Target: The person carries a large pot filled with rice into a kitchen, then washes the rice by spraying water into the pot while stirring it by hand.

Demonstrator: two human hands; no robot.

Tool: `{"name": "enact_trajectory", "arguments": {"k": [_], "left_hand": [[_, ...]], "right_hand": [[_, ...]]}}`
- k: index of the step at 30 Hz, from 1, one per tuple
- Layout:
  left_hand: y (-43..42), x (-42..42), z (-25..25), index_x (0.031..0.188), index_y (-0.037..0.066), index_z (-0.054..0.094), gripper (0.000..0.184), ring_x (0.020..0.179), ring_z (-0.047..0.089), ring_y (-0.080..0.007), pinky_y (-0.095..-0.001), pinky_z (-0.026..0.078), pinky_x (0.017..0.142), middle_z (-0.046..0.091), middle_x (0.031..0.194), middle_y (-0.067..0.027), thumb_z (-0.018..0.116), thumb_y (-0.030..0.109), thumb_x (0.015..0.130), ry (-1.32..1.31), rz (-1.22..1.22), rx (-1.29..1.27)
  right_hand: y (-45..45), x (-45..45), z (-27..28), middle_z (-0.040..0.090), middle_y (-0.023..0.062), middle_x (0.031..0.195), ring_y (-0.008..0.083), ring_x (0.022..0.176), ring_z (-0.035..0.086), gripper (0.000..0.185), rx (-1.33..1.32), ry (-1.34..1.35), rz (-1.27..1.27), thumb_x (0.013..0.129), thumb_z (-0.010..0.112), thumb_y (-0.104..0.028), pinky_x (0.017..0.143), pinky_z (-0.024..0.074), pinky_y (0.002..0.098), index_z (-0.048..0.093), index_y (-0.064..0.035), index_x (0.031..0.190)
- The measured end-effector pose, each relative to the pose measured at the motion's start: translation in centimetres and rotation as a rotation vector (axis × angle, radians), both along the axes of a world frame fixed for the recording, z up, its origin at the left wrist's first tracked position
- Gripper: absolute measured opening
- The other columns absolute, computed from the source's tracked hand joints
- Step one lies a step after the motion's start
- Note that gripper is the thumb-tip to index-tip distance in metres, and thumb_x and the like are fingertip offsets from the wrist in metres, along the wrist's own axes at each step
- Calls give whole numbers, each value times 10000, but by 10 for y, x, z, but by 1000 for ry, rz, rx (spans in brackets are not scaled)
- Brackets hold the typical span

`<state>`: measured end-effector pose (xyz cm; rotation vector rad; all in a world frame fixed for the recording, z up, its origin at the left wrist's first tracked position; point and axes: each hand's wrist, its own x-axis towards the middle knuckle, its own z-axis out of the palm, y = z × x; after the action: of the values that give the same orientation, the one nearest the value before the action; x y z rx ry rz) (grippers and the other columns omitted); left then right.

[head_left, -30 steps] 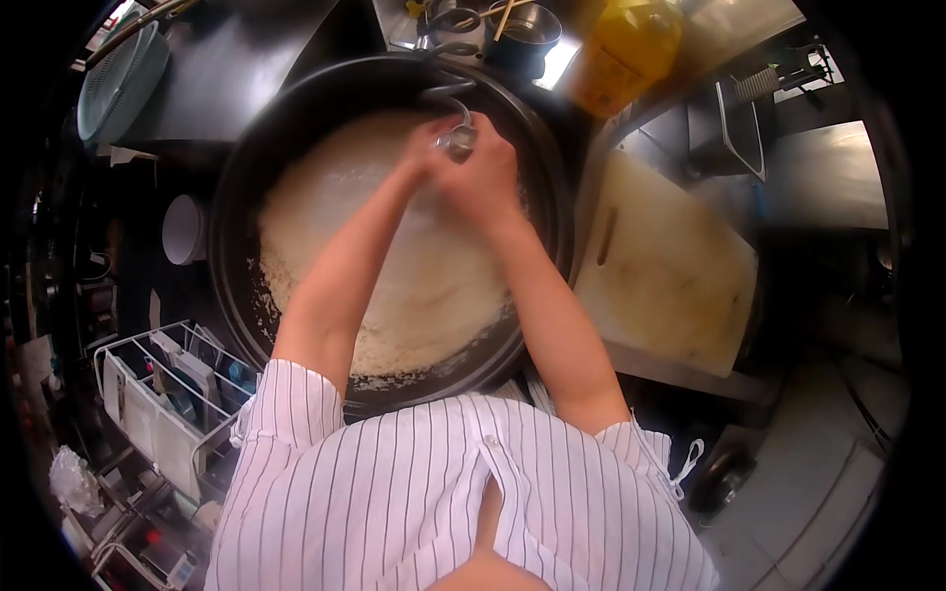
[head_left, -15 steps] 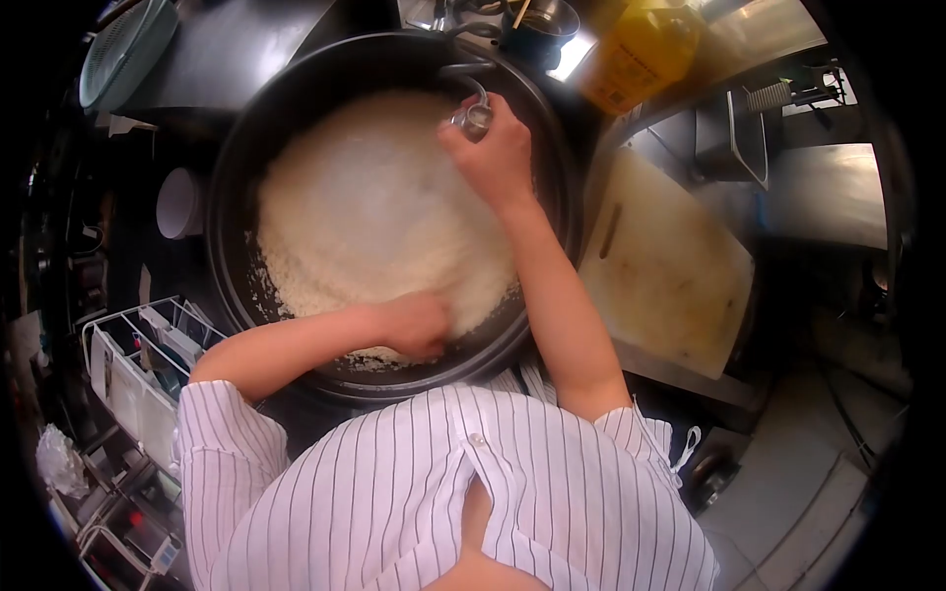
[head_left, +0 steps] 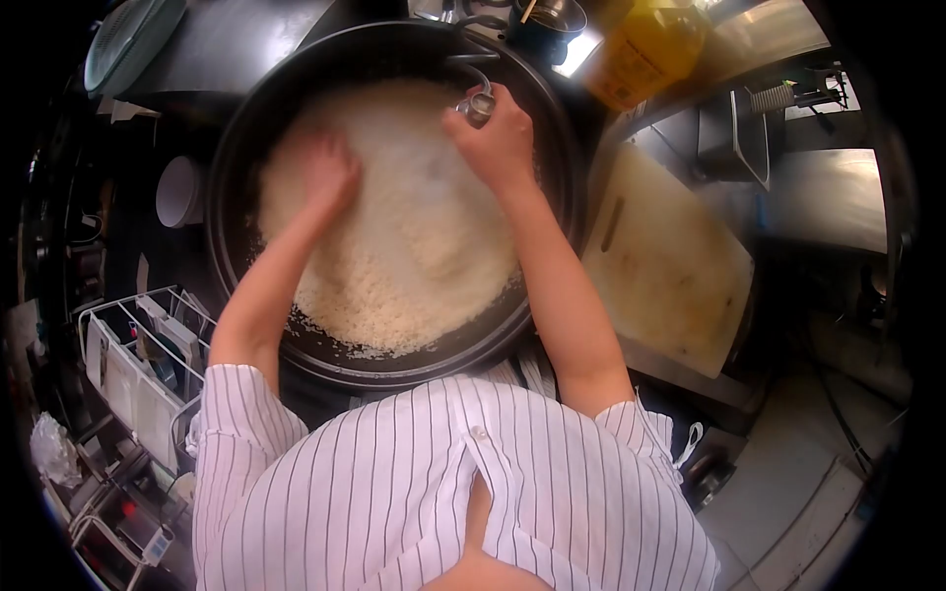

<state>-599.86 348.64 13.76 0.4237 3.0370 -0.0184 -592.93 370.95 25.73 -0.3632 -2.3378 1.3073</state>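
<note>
White rice [head_left: 379, 310] was kept in the big black pot [head_left: 384, 376], partly covered by cloudy water [head_left: 434, 187]; the near grains were not yet covered. The metal tap spout [head_left: 477, 106] was gripped by the right hand's [head_left: 500, 138] curled fingers. The rice was touched by the left hand [head_left: 330, 175]; whether its blurred fingers were spread could not be told.

Both arms [head_left: 567, 286] reach forward, left hand [head_left: 333, 169] blurred, right hand [head_left: 498, 138] curled tight.

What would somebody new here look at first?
Probably the big dark pot in the middle, with pale grains inside and blurry left fingers at their left side. Then the right fingers, round a shiny metal nozzle over the pot's far right part. The bright yellow jug beyond the pot, at upper right, stands out too.
</note>
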Motion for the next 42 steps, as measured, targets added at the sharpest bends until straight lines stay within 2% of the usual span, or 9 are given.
{"name": "enact_trajectory", "arguments": {"k": [4,11,15,20,22,26,28,31,42], "left_hand": [[76,43,-4,1268,-8,366,582,1308,139,-327,-484,144,1044,253,1369,-212,426,384,843,-35,-99,219],[138,40,-18,1051,8,532,381,1113,396,-371,-443,304,939,441,1180,-240,503,303,811,15,-292,858],[157,26,11,942,9,529,266,976,477,-329,-390,379,824,501,1074,-194,516,235,803,-565,113,1289],[205,88,-8,917,13,524,221,917,499,-317,-382,395,776,524,1022,-180,520,201,800,-964,-22,1969],[203,117,1,907,15,523,203,893,507,-312,-379,401,756,533,1001,-175,522,187,798,-1004,-160,1862],[130,164,40,864,30,523,160,942,484,-298,-378,384,839,535,923,-154,527,106,724,-433,-836,827],[89,163,40,1005,48,494,319,1020,445,-309,-410,346,894,502,964,-162,540,138,702,-592,-1256,416],[50,158,40,1109,72,489,364,1133,405,-266,-451,288,957,503,1108,-145,518,204,771,-458,-1475,325],[84,42,14,1239,131,441,453,1286,245,-231,-511,86,1048,390,1315,-36,457,344,840,-59,-672,46]], "right_hand": [[-1,0,-2,612,170,704,321,693,617,380,-4,-13,3,623,654,-280,652,486,370,553,-28,890],[3,0,-1,638,121,750,227,719,632,359,4,-68,-16,641,665,-258,692,480,315,569,-18,889],[3,-1,-2,619,178,754,325,725,617,378,6,-28,-11,626,663,-266,682,484,373,556,-22,894],[3,-1,0,614,177,743,326,712,613,370,-18,-9,-13,627,659,-268,671,484,373,552,-22,883],[3,-2,0,607,170,713,325,693,610,360,-32,-9,-1,627,656,-267,653,483,376,547,-24,870],[2,-1,1,601,161,684,319,671,607,353,-36,1,5,625,654,-266,634,481,377,546,-27,862],[1,-1,0,599,151,667,314,659,607,355,12,16,0,622,653,-268,624,479,377,547,-29,862],[0,-1,0,599,158,676,315,665,607,363,-1,14,4,619,654,-274,626,479,378,545,-24,859],[1,-1,-7,602,179,708,327,696,607,374,-2,-14,4,615,661,-273,638,482,386,543,-18,861]]}}
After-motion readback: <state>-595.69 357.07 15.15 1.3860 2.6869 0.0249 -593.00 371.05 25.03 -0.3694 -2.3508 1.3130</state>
